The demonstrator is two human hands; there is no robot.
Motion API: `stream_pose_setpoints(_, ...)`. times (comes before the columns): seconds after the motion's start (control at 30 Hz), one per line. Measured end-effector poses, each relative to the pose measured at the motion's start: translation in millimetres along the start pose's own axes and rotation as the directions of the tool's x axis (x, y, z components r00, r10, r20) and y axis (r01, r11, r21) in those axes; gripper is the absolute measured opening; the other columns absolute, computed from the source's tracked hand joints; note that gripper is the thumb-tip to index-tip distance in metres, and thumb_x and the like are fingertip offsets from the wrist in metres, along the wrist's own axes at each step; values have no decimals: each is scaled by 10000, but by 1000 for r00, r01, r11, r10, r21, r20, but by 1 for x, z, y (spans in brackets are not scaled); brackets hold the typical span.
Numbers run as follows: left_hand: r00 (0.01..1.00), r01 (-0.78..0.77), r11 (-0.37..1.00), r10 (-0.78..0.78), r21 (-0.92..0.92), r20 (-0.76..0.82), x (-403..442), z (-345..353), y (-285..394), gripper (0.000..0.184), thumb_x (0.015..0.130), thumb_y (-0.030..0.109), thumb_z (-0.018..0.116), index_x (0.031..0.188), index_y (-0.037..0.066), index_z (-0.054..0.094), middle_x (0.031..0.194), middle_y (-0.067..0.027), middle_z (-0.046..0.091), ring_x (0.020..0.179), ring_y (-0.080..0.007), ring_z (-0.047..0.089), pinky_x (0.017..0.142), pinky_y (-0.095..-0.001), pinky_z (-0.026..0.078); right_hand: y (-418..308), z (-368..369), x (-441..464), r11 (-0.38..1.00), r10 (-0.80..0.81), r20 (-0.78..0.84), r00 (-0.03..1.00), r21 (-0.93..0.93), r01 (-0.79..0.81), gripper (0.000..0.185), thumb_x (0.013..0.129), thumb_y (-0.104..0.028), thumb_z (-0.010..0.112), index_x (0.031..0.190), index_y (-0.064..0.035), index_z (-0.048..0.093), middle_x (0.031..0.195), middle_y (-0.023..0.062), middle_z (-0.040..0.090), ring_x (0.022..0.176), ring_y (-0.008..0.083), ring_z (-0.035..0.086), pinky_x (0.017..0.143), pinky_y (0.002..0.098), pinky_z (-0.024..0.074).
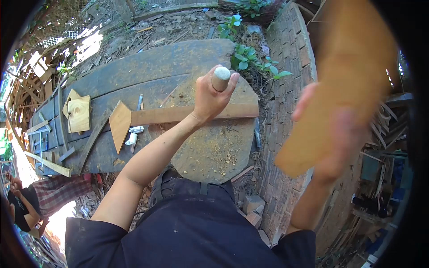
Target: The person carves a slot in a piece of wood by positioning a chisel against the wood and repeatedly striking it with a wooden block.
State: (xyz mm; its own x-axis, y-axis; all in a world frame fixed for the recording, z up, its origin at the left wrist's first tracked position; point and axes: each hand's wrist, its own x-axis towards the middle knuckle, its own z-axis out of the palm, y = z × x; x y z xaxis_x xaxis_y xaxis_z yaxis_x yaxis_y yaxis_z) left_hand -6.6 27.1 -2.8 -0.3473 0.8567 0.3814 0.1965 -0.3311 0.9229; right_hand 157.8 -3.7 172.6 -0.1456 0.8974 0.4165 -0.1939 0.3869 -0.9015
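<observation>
My left hand (209,98) is wrapped round an upright tool handle (221,78) with a pale, rounded top; whatever lies below the handle is hidden by the hand. Beneath it, a long flat wooden strip (165,114) runs across a round wooden block (210,152) strewn with wood chips. Raised at the right, my right hand (344,138) grips a large wooden block (333,94), blurred by motion and held in the air away from the handle. A pointed wooden piece (119,126) lies at the left end of the strip.
A weathered plank table (152,60) carries a light wood piece (79,115), thin strips, tools and a small white bottle (131,139). A brick wall (286,107) stands at the right, with plants (243,56) beside it. Another person (27,201) is at the lower left.
</observation>
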Motion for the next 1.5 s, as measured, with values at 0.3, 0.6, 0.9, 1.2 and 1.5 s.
stream_pose_setpoints(0.3, 993, -115, 992, 116, -58, 17, -7, 3, -13, 166, 844, 131, 726, 897, -4, 644, 770, -154, 683, 708, -203, 700, 631, -309, 518, -15, 0, -12, 709, 305, 296, 905, -705, -8, 789, 827, -182, 579, 1534, -69, 246, 1263, 236, 601, 1109, 252, 635, 926, 381, 510)
stream_pose_setpoints(0.6, 992, -53, 995, 62, -89, 109, -5, 2, -17, 252, 770, 82, 747, 988, -14, 665, 921, -175, 715, 850, -222, 723, 715, -311, 544, 28, -2, -24, 553, 521, 239, 819, -825, -112, 726, 898, -251, 619, 1521, -100, 278, 1289, 217, 563, 1043, 293, 649, 789, 389, 553)
stream_pose_setpoints(0.9, 996, 77, 978, -84, -194, -29, -53, -41, -26, 166, 914, 122, 680, 797, 58, 583, 735, -68, 652, 628, -141, 642, 544, -294, 513, 132, -27, -74, 868, 442, 74, 894, -288, -405, 685, 957, -326, 559, 1506, -25, 282, 1375, 195, 511, 1260, 235, 508, 1066, 340, 359)
stream_pose_setpoints(1.2, 805, 268, 741, -523, -616, -279, -70, -124, -44, 291, 997, 281, 575, 816, 59, 526, 773, -146, 656, 802, -258, 677, 838, -421, 558, 202, -62, -106, 626, 572, -38, 819, -625, -466, 774, 935, -417, 571, 1489, 38, 279, 1472, 267, 411, 1387, 347, 395, 1123, 374, 310)
stream_pose_setpoints(1.5, 929, 121, 846, -280, -518, -241, -24, -82, -24, 307, 965, 286, 629, 772, 65, 539, 657, -116, 648, 635, -254, 693, 657, -400, 595, 218, -69, -112, 747, 563, -25, 826, -414, -521, 752, 950, -404, 557, 1478, 57, 287, 1467, 225, 423, 1371, 300, 405, 1126, 348, 292)
